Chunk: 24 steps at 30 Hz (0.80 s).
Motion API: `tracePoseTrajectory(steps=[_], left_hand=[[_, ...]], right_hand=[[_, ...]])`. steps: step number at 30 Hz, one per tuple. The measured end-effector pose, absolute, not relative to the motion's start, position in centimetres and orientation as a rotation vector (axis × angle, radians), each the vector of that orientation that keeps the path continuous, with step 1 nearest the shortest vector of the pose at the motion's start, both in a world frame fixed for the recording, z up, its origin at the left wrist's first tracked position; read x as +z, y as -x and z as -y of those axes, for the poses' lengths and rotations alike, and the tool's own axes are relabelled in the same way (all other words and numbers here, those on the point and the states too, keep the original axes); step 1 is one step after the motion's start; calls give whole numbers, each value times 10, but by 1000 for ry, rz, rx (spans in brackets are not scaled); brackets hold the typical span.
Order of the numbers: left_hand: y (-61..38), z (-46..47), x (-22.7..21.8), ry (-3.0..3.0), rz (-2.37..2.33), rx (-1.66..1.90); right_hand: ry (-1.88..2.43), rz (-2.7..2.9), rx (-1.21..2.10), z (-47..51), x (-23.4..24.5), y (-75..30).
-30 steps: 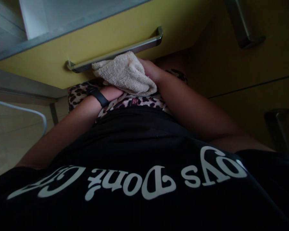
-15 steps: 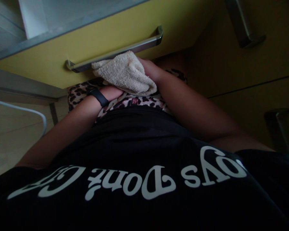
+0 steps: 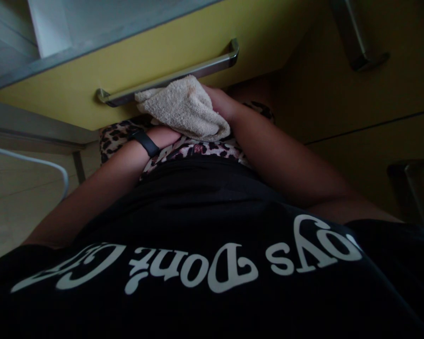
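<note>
A beige terry towel [image 3: 183,109] is bunched in front of my waist, just below a yellow drawer front [image 3: 155,52] and touching its long metal handle [image 3: 169,77]. My left hand [image 3: 167,134], with a black band on the wrist, lies under the towel, and its fingers are covered by the cloth. My right hand [image 3: 219,101] grips the towel's upper right edge, its fingers wrapped into the fabric. My black printed shirt fills the lower part of the view, with leopard-print cloth at the waist.
Darker cabinet fronts with metal handles [image 3: 356,44] stand at the right, one more handle [image 3: 408,186] lower down. A pale floor and a white curved cable [image 3: 38,162] lie at the left. A grey worktop edge [image 3: 92,40] runs above the drawer.
</note>
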<state>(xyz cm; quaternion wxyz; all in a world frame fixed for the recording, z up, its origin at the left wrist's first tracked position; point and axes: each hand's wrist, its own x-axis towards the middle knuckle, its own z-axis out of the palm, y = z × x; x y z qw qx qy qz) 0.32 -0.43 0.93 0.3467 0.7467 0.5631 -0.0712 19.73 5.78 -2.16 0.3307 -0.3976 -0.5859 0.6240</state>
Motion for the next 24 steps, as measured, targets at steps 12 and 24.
tracePoseTrajectory(steps=[12,24], left_hand=[[0,5,8,-1906,-1447,-84],[6,-2,-1,-1935,-1402,-144]], right_hand=[[1082,1309,1764,-54,-15,-195],[1070,1374,1704,-60,-27,-195]])
